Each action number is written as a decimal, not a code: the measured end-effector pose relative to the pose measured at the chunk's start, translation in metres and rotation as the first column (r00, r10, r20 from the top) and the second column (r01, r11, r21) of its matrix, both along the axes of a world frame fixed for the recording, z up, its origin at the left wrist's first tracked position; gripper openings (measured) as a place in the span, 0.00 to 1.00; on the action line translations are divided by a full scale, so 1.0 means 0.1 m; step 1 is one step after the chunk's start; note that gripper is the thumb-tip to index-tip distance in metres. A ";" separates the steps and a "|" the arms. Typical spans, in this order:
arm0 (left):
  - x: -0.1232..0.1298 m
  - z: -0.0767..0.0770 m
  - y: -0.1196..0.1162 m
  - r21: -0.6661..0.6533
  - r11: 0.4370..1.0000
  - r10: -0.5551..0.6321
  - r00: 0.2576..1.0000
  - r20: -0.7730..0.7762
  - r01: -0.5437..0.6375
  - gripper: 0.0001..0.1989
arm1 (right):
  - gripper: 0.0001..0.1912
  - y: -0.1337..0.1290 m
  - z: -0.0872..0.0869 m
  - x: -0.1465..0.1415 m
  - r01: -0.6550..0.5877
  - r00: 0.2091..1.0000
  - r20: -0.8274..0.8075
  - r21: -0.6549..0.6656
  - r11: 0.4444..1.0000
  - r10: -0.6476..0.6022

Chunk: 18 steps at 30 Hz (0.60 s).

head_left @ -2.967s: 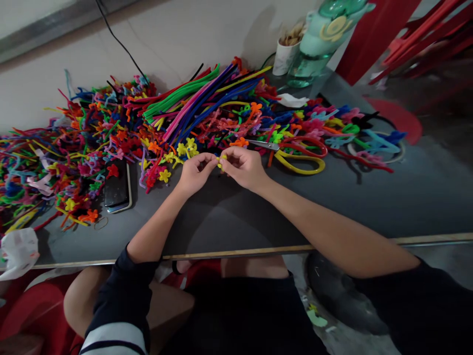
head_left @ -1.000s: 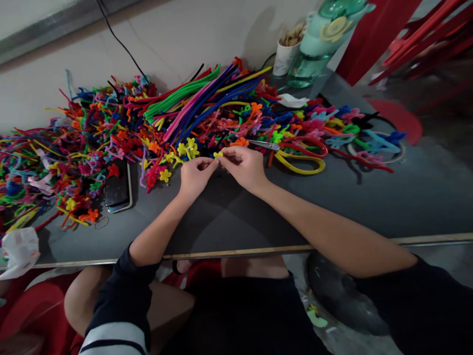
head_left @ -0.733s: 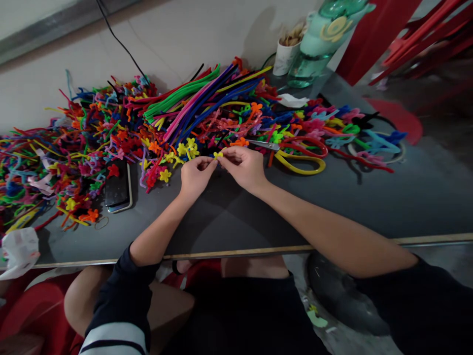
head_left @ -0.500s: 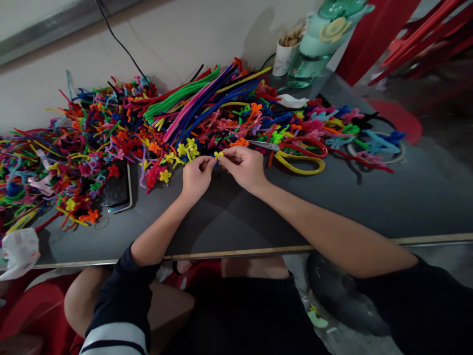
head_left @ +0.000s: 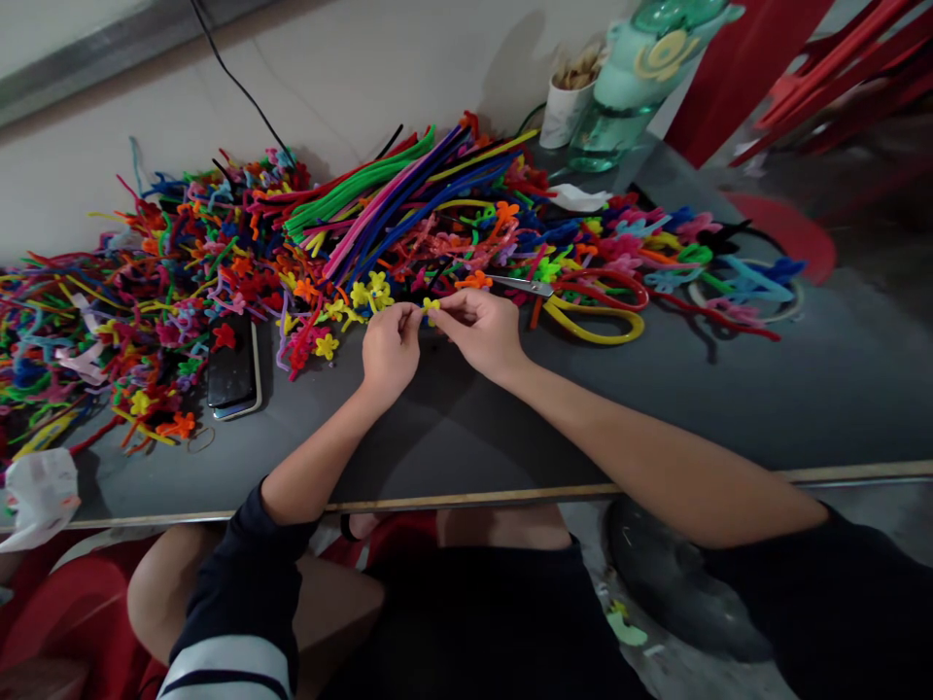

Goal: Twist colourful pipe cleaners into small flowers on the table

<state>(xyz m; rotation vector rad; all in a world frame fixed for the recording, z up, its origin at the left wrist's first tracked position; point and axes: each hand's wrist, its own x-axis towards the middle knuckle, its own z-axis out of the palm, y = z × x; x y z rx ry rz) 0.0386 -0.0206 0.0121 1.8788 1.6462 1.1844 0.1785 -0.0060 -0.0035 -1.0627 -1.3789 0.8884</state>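
Note:
Between my fingertips is a small yellow pipe-cleaner flower [head_left: 431,304], partly covered by the fingers. My left hand [head_left: 392,352] pinches it from the left, and my right hand [head_left: 484,329] grips it from the right. Just left of my hands lie several finished yellow flowers [head_left: 371,292] and a single yellow flower [head_left: 326,346]. To the right of my right hand rest scissors [head_left: 594,306] with one red and one yellow handle loop, blades pointing left. An orange flower [head_left: 475,281] touches the area behind my right fingers.
A heap of coloured pipe-cleaner pieces [head_left: 167,282] spreads along the wall, topped by a bundle of long stems [head_left: 394,194]. Phones [head_left: 233,374] lie at left. A paper cup [head_left: 565,112] and a green bottle [head_left: 612,107] stand at the back right. The grey table [head_left: 466,437] has a front edge.
My left fingers have shifted slightly around the yellow flower, and the hand is turned a little more upright. My right hand stays nearly in place.

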 end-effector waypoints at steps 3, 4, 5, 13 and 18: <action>-0.01 -0.04 0.00 0.029 0.999 -0.015 1.000 -0.003 0.015 0.08 | 0.16 -0.02 0.01 -0.01 -0.004 1.000 -0.002 0.002 1.000 0.004; -0.01 -0.06 0.01 0.033 0.999 -0.026 1.000 0.012 0.026 0.08 | 0.17 -0.02 0.02 -0.01 -0.005 1.000 -0.010 -0.005 1.000 0.005; -0.01 -0.07 0.01 0.038 0.998 -0.041 0.999 0.029 0.039 0.09 | 0.18 -0.03 0.03 -0.02 -0.007 1.000 -0.022 -0.015 1.000 0.006; 0.02 -0.14 0.05 -0.002 0.990 -0.133 0.950 0.284 0.139 0.12 | 0.24 -0.01 0.06 -0.02 -0.064 0.993 -0.103 -0.116 0.991 0.052; 0.02 -0.14 0.08 -0.142 0.944 -0.192 0.848 0.495 0.297 0.14 | 0.26 0.06 0.04 0.00 -0.205 0.959 -0.237 -0.191 0.960 0.158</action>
